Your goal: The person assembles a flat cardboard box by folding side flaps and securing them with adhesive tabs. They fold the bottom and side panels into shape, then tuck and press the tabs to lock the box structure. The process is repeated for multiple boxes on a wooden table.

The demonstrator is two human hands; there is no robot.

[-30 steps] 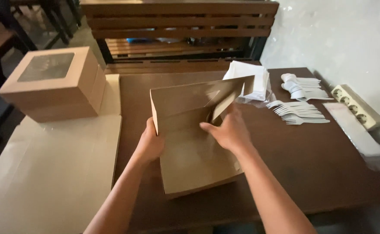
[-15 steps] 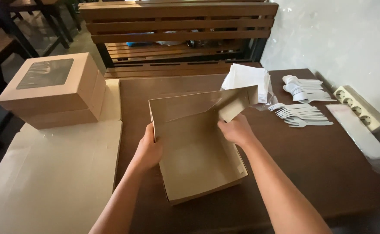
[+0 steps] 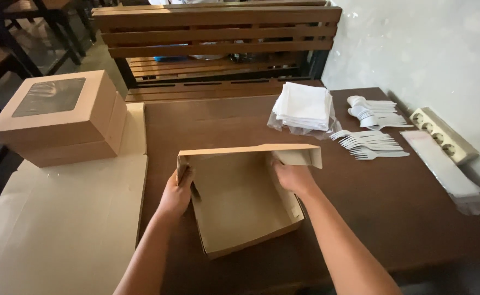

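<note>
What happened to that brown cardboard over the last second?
The cardboard box went from a half-folded sheet held up to an open tray lying on the table. The left hand keeps its left wall; the right hand moved inside the right corner. Napkins and forks stayed put.

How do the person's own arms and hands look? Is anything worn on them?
Both forearms are bare as far as the view shows, with no sleeves in view. The left hand and right hand wear no gloves; no watch, bracelet or ring is visible.

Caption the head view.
Both hands, left hand and right hand, hold an open brown cardboard box on a dark wooden table.
</note>
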